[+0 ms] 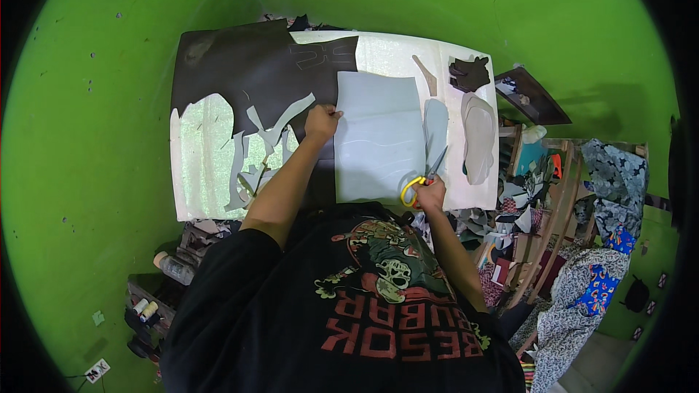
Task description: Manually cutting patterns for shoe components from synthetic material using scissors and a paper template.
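Note:
A pale blue-grey sheet (378, 124) with faint curved lines lies on the white work table (397, 51), partly over a large dark brown sheet (233, 65). My left hand (322, 121) is closed at its left edge, thumb and fingers pinching the border. Yellow-handled scissors (435, 169) are in my right hand (431, 194), beside the sheet's lower right edge. Their blades point away from me and look nearly together. Just beyond them rests a narrow pale grey cut piece (435, 127). Pale offcut strips (282, 127) lie left of my left hand.
Rounded beige pieces (478, 138) and a dark stack of cut pieces (470, 73) lie at the table's right. Scraps fill a wooden rack (539, 225) right of the table, with patterned cloth (615, 175) hanging there. Green walls (95, 138) stand close behind and left.

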A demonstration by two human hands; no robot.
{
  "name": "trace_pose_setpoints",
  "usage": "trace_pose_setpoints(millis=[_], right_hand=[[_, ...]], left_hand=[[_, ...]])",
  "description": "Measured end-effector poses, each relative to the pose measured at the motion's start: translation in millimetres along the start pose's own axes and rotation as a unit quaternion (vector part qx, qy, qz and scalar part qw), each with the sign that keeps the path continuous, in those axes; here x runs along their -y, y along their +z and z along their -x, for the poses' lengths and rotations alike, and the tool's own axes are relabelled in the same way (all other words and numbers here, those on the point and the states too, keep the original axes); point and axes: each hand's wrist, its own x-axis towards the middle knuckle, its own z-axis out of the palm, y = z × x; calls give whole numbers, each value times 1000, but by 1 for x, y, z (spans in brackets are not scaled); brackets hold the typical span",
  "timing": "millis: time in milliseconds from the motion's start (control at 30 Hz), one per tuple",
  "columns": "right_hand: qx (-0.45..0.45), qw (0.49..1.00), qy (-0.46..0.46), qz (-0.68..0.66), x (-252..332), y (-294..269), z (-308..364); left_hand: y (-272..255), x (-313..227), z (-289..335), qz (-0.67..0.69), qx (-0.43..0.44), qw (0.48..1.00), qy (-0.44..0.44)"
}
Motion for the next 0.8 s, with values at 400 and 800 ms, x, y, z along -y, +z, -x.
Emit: trace_pose_setpoints(millis=[400, 800], right_hand=[[59, 955, -46, -287, 9, -47, -26], [187, 954, 52, -229, 15, -8, 15]], left_hand=[[-27, -34, -24, 285, -63, 939, 182], [-26, -8, 43, 205, 316, 926, -38]])
